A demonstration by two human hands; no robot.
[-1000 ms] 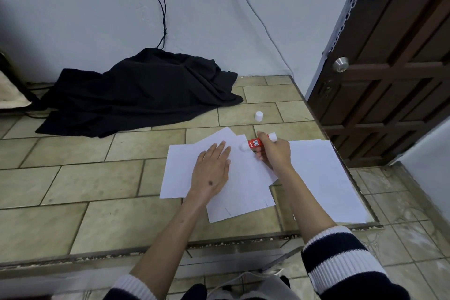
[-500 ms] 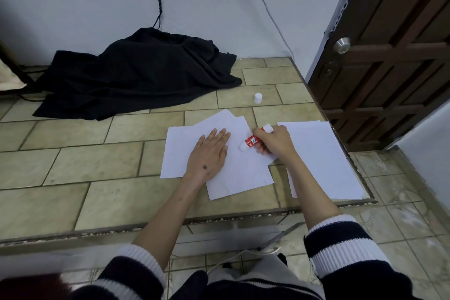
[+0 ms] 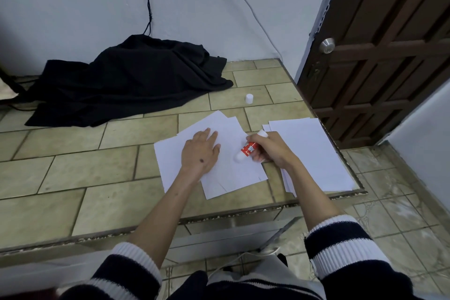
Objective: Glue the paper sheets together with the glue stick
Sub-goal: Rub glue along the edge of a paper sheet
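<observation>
Several overlapping white paper sheets (image 3: pixel 233 175) lie on the raised tiled platform. My left hand (image 3: pixel 199 151) rests flat on them, fingers spread, pressing them down. My right hand (image 3: pixel 270 151) grips a red-labelled glue stick (image 3: pixel 248 148), tilted with its white tip touching the top sheet just right of my left hand. A separate stack of white sheets (image 3: pixel 316 153) lies to the right, partly under my right forearm. The glue stick's white cap (image 3: pixel 249 99) stands alone on the tiles behind the papers.
A black cloth (image 3: pixel 126 80) is heaped against the white wall at the back left, with cables hanging above it. A brown wooden door (image 3: pixel 389 51) with a metal knob stands at the right. The platform's front edge (image 3: pixel 219 214) drops to lower floor tiles.
My right hand has drawn the glue stick down and towards me across the top sheet. The left hand has stayed flat on the papers. The camera has tilted downward.
</observation>
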